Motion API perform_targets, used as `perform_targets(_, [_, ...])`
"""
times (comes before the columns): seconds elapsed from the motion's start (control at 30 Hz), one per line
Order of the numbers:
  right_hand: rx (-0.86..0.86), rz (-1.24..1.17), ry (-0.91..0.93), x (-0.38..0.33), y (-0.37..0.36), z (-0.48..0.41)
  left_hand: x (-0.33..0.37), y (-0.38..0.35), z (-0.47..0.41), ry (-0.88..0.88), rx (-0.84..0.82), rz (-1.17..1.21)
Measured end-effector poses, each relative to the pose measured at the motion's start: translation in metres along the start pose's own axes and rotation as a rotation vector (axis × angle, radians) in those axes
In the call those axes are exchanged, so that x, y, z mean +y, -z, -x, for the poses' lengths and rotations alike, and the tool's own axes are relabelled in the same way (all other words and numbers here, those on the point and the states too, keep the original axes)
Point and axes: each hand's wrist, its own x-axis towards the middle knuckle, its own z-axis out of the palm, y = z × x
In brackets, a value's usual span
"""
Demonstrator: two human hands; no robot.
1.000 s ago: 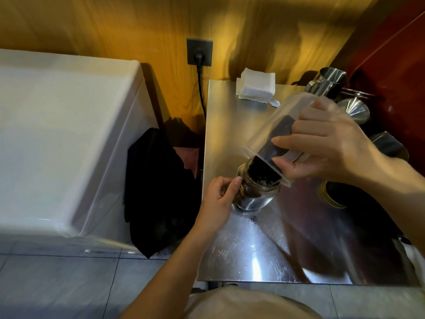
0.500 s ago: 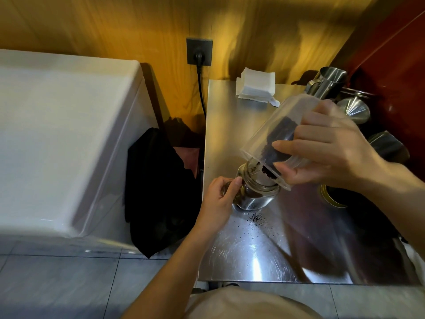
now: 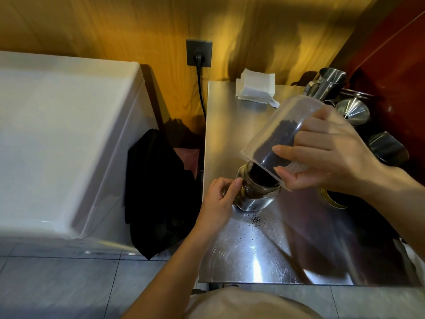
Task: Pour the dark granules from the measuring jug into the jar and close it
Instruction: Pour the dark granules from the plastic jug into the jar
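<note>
The clear plastic measuring jug (image 3: 279, 134) is tipped steeply, mouth down and to the left, its lip resting at the open mouth of the glass jar (image 3: 255, 192). Dark granules (image 3: 276, 143) lie along the jug's lower wall and run down into the jar's neck, where they pile up dark at the opening. The right hand (image 3: 326, 153) grasps the jug from the right side, fingers wrapped across its wall and the thumb under the rim. The left hand (image 3: 220, 196) is closed around the jar's left side, thumb pressed against the glass just below the neck, steadying it on the stainless steel table (image 3: 253, 256). The jar stands near the table's left edge, about midway between near and far. A small scatter of spilled granules (image 3: 255, 219) lies on the steel just in front of the jar — a few stray specks trail further toward the near edge. To the right of the jar, partly hidden under the right wrist, sits a round gold-rimmed lid (image 3: 331, 200). At the far edge of the table lies a stack of white paper napkins (image 3: 256, 88), and at the far right stand a steel pitcher (image 3: 328, 85) and a steel funnel (image 3: 353, 110). Left of the table, a black cloth (image 3: 158, 192) hangs beside a white appliance (image 3: 57, 134), and a plug sits in a wall socket (image 3: 199, 52) on the wooden wall behind.
</note>
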Motion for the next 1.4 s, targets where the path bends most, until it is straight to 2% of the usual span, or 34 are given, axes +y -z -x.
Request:
perform_targets(0.3, [-0.005,0.009,-0.02,0.0033,-0.0022,0.0026,-0.0009,0.0014,0.0004,-0.001,-0.021,-0.017])
perform_targets(1.4, [-0.084,0.073,0.142,-0.0044,0.0035,-0.0006,-0.0009,0.001,0.0011,-0.012,0.017,-0.008])
